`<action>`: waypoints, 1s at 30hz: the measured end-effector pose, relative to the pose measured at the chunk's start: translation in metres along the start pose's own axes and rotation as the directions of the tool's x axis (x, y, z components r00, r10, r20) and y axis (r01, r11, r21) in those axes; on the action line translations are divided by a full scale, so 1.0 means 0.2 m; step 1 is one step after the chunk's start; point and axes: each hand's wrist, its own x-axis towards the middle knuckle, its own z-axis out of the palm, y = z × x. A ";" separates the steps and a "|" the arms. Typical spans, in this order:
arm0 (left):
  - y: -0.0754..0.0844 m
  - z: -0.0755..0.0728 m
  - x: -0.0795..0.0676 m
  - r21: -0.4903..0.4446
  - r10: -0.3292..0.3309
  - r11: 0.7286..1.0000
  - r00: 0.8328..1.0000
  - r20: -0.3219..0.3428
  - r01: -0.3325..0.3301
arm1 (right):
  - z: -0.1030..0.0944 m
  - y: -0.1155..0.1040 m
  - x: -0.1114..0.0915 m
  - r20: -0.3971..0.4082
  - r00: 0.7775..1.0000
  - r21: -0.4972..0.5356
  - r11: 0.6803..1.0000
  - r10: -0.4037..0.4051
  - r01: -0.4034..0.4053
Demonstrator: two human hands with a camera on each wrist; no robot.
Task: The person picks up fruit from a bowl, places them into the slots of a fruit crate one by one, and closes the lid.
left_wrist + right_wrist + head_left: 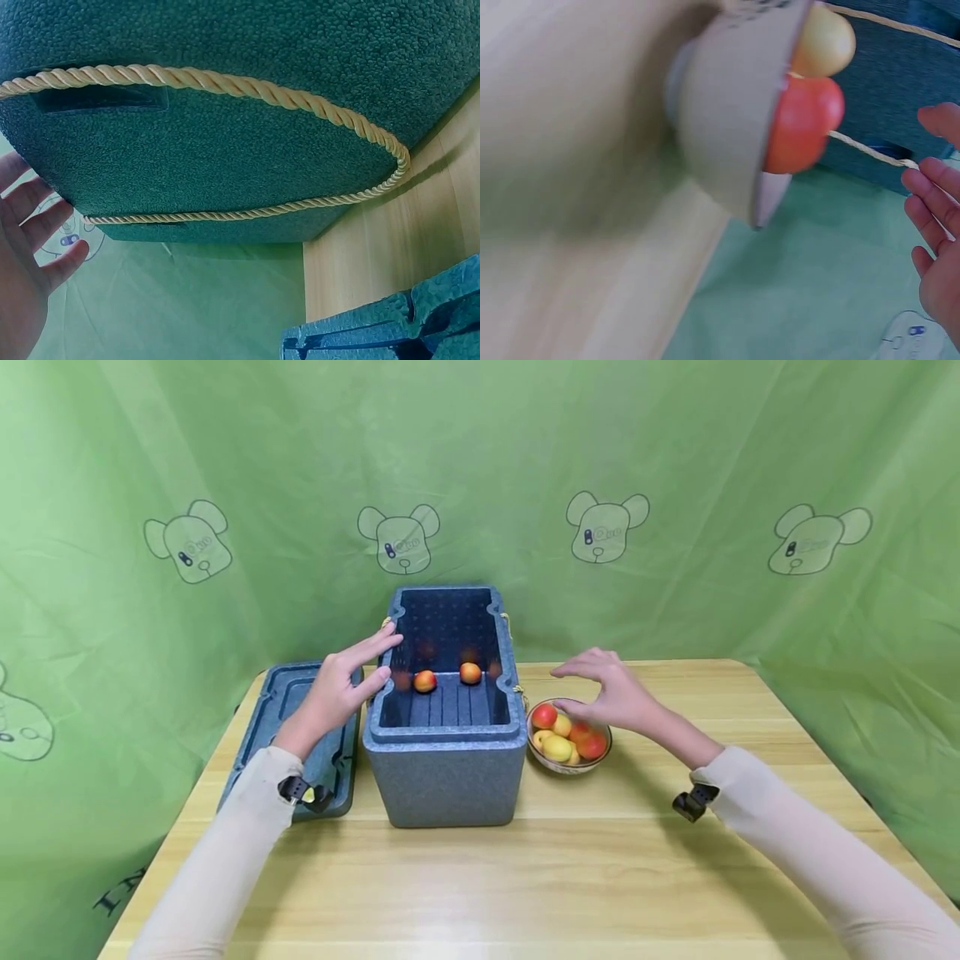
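Note:
A deep blue-grey foam box (448, 785) stands lidless on the table, with two small orange-red round fruits (425, 682) on its ribbed floor. My left hand (335, 693) is at the box's left rim, fingers spread and holding nothing. To the right of the box is a patterned bowl (567, 768) of several red and yellow fruits (557, 747). My right hand (611, 693) hovers over the bowl's far right side, thumb and fingers apart around bare air. In the right wrist view, a red fruit (806, 124) shows above the bowl's rim, away from the fingers.
The box's lid (330, 777) lies on the table left of the box, under my left forearm. A twisted yellow rope (270, 94) loops along the box's side. The wooden table (465, 885) ends at a green curtain (495, 460) printed with bear heads.

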 end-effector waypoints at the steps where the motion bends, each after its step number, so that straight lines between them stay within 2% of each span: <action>1: 0.00 0.00 0.00 -0.001 0.000 1.000 1.000 0.000 0.000 | 0.01 0.01 -0.01 0.008 1.000 0.002 1.000 0.003 -0.003; 15: -0.01 0.00 0.00 -0.013 0.004 1.000 1.000 -0.007 -0.004 | 0.16 0.10 -0.06 0.092 0.996 0.016 1.000 0.002 -0.003; 30: -0.01 0.01 -0.01 -0.007 0.013 1.000 1.000 -0.017 -0.013 | 0.18 0.09 -0.03 0.207 0.978 0.011 0.999 0.034 -0.037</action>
